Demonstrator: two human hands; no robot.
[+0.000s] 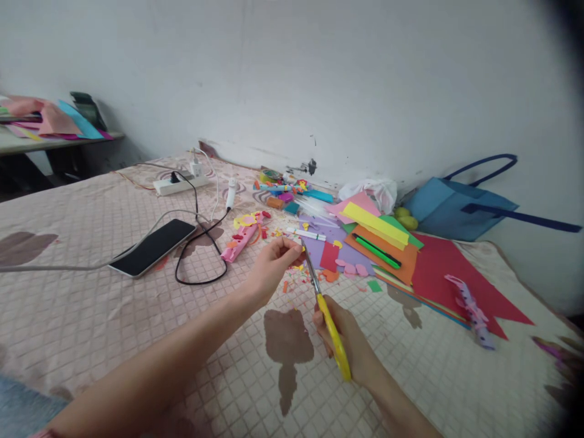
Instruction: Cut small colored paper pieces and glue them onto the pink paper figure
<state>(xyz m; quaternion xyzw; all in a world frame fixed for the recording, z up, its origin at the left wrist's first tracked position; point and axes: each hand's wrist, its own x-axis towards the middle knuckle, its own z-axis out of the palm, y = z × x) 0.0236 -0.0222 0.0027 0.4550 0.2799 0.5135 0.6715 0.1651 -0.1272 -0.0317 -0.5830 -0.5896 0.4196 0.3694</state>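
Note:
My right hand [344,334] grips yellow-handled scissors [335,334], their metal blades pointing up and away toward my left fingertips. My left hand [274,264] is pinched at the blade tips, with a small yellow bit [302,248] showing at its fingertips; its shape is too small to make out. Around and beyond the hands lie paper scraps [294,275], a red paper rectangle [329,257] on a purple sheet [311,250], pink cut-outs [351,268] and a white marker [306,234]. A pink decorated strip [241,242] rests left of my left hand.
On the left are a black tablet [155,246], cables and a power strip [180,184]. To the right lie coloured sheets, a green marker [378,250], red paper [451,280], a rolled dotted piece [472,313] and a blue bag [458,207] against the wall.

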